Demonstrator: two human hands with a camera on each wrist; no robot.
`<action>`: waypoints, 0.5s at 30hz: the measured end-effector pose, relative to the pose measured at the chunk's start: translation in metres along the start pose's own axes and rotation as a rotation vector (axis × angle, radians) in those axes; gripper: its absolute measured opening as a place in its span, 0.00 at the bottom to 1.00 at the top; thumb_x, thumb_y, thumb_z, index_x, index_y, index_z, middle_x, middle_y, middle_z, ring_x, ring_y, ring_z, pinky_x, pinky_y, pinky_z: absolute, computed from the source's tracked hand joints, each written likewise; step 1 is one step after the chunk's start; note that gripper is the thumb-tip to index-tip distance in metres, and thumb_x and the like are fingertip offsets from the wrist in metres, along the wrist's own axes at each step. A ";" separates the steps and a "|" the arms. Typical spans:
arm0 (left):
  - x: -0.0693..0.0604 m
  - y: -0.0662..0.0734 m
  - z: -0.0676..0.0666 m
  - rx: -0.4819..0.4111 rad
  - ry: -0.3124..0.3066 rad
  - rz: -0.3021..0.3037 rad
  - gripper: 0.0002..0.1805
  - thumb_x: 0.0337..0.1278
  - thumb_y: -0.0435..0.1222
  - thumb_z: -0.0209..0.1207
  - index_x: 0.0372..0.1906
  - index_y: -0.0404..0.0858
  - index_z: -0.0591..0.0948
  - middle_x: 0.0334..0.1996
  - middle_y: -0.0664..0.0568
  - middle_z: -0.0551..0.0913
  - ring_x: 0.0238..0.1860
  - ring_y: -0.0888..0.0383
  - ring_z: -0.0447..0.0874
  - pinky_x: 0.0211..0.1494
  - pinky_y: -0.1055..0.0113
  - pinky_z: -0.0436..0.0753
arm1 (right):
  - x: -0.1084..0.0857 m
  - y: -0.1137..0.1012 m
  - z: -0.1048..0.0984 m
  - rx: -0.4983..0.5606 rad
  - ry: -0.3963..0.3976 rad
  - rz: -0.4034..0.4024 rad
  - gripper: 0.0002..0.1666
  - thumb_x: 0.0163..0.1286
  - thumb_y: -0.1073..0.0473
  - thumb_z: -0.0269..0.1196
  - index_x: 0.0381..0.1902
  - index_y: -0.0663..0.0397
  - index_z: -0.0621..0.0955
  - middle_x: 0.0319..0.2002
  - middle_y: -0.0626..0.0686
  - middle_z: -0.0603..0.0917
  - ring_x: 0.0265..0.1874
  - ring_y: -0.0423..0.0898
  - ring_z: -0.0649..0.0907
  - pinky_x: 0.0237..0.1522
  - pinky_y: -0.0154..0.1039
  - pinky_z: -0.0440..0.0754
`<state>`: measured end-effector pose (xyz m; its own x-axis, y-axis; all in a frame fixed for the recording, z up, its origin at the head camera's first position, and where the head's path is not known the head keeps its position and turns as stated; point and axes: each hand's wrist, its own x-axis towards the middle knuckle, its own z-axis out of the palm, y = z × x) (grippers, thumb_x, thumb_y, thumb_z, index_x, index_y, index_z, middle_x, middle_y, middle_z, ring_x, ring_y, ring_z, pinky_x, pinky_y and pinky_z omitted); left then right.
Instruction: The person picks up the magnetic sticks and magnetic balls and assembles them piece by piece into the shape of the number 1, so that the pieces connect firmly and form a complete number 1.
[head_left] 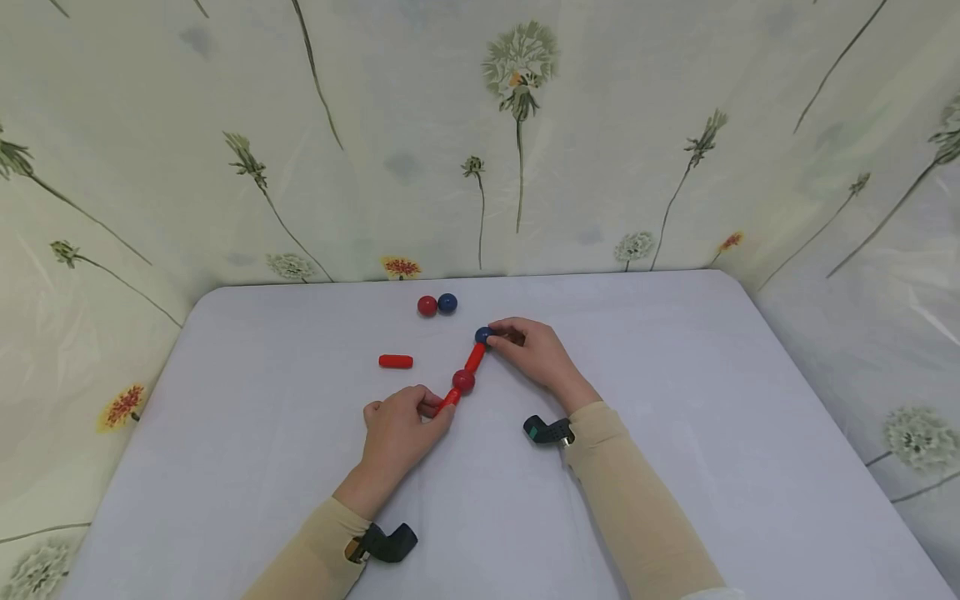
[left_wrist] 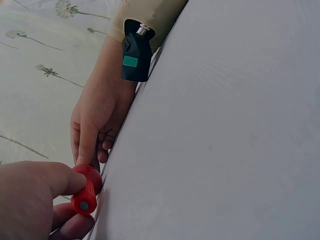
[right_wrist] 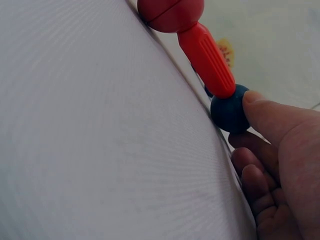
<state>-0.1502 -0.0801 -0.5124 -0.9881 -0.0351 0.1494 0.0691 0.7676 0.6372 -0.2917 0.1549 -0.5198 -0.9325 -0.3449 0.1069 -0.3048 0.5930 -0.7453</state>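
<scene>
A chain of parts runs between the two hands: a blue ball [head_left: 483, 335], a red rod [head_left: 475, 358], a red ball [head_left: 463, 382] and a second red rod [head_left: 449, 400]. The left hand [head_left: 405, 429] pinches that second rod at the near end; its bare end, with a grey metal disc, shows in the left wrist view. With thumb and fingers, the right hand [head_left: 536, 354] pinches the blue ball at the far end. In the right wrist view the ridged first rod [right_wrist: 207, 60] touches both the blue ball [right_wrist: 231, 111] and the red ball [right_wrist: 172, 12].
A loose red rod [head_left: 395, 361] lies left of the chain. Toward the back, another red ball [head_left: 427, 306] and another blue ball [head_left: 447, 303] sit side by side, touching. A white cloth [head_left: 675, 358] covers the table, with a flower-patterned curtain [head_left: 420, 125] behind it.
</scene>
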 end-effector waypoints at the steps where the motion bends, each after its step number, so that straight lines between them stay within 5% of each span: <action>1: 0.000 0.000 0.000 -0.001 0.000 0.001 0.11 0.54 0.51 0.67 0.35 0.48 0.84 0.28 0.63 0.81 0.23 0.65 0.73 0.48 0.49 0.60 | 0.000 0.000 0.000 -0.001 0.004 0.002 0.23 0.67 0.39 0.64 0.55 0.39 0.84 0.44 0.41 0.85 0.40 0.41 0.80 0.45 0.42 0.79; 15: 0.000 -0.001 0.000 0.012 -0.004 0.015 0.16 0.54 0.54 0.67 0.40 0.49 0.86 0.30 0.65 0.81 0.25 0.64 0.72 0.45 0.51 0.60 | -0.001 -0.003 -0.001 0.001 0.029 0.015 0.20 0.68 0.43 0.65 0.55 0.40 0.84 0.42 0.42 0.85 0.39 0.41 0.81 0.45 0.42 0.79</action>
<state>-0.1499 -0.0806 -0.5129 -0.9876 -0.0204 0.1557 0.0826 0.7756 0.6258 -0.2904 0.1539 -0.5166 -0.9423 -0.3146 0.1143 -0.2901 0.5975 -0.7476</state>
